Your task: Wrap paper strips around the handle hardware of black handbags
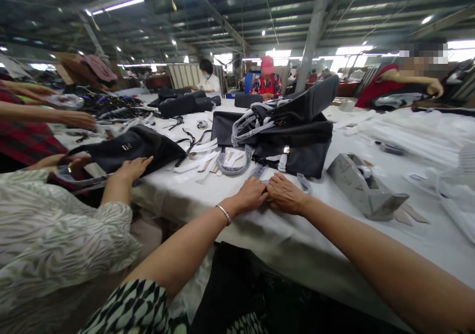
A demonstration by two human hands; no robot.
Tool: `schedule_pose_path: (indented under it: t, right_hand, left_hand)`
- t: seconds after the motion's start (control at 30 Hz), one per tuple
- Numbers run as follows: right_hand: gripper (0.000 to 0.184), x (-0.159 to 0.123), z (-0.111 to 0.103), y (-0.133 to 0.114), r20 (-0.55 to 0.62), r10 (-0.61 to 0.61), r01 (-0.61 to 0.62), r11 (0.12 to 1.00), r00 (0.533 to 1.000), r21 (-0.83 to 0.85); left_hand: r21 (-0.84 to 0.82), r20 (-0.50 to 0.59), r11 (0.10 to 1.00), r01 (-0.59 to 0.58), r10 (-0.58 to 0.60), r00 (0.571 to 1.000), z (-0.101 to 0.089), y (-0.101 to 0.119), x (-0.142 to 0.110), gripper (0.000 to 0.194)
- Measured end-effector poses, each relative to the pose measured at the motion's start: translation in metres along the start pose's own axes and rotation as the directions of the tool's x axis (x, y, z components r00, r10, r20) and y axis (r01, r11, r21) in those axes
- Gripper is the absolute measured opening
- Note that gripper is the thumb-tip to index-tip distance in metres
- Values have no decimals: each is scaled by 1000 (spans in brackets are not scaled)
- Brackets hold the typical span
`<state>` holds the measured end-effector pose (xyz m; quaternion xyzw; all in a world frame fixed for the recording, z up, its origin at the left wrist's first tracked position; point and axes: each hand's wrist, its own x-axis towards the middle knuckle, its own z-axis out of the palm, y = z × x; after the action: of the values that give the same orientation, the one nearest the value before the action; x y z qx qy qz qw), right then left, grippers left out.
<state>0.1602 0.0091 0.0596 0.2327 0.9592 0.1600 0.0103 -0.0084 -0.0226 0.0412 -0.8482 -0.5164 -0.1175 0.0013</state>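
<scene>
At the table's near edge my left hand [251, 194] and my right hand [285, 194] meet, fingers closed and thumbs side by side. Both pinch a plastic-wrapped strap [260, 171], mostly covered by the fingers; another bit of clear wrap shows beside my right hand. Just beyond lies a black handbag [293, 148] with a gold buckle, its flap raised and wrapped handles on top. A curved handle in clear film [233, 165] rests left of it, beside loose white strips [206, 158].
A grey tape dispenser [365, 185] stands right of my hands. At left, a co-worker's hand [129, 169] lies on another black bag [126, 148]. White wrapping material [411, 131] is piled at right. Other people sit or stand across the table.
</scene>
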Motion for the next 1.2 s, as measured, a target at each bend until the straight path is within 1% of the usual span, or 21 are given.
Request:
schedule_pose_path:
  t: [0.1,0.2,0.27,0.33,0.4,0.53,0.6,0.67,0.73,0.83,0.9,0.97,1.07,1.13,1.2]
  right_hand:
    - [37,-5,0,4,71,78,-91,977,994,195]
    - [49,-17,5,5,121,158,-191,915,980,355]
    - [60,-23,10,4,100,216,-238,880,971,411]
    - [66,-27,15,3,64,276,-273,837,959,475]
    - [66,-32,17,4,14,294,-256,810,956,528]
    - [71,-47,14,9,-89,246,-143,782,965,606]
    - [67,-57,13,9,-142,244,-107,779,959,617]
    - [58,-65,12,6,-210,285,-102,785,935,611]
    - [46,-70,12,-1,-280,342,-114,791,897,601]
    - [26,-70,11,-12,-393,411,-119,801,822,587]
    - [18,-68,11,-17,-454,434,-112,807,778,580]
    - [15,-68,12,-20,-482,465,-129,806,743,578]
    - [14,-71,17,-22,-478,497,-167,799,724,577]
    - [13,-75,19,-24,-471,498,-182,803,728,568]
    - [13,-80,21,-25,-464,496,-195,808,734,556]
  left_hand:
    - [-23,-9,999,-45,44,999,2,-3,-2,34]
    - [-110,-45,990,-86,81,996,4,-4,-2,27]
    - [-189,-98,979,-76,58,993,6,-4,-3,23]
    - [-258,-129,965,-57,24,991,8,-4,-3,23]
    - [-303,-133,951,-57,17,991,10,-5,-3,19]
    - [-373,-161,923,-90,31,986,12,-5,-4,16]
    - [-399,-162,914,-73,8,987,13,-4,-4,15]
    - [-402,-149,915,-41,-21,989,13,-3,-5,14]
    - [-379,-133,925,-24,-29,991,12,-2,-7,16]
    - [-325,-102,945,-41,8,995,7,-3,-9,20]
    - [-293,-73,954,-63,43,996,3,-3,-10,22]
    - [-265,-30,961,-80,75,997,-2,-4,-9,23]
    - [-206,37,970,-127,137,990,-9,-3,-6,24]
    - [-151,54,977,-148,158,986,-13,-1,-4,22]
    - [-112,59,984,-141,149,987,-16,0,-4,22]
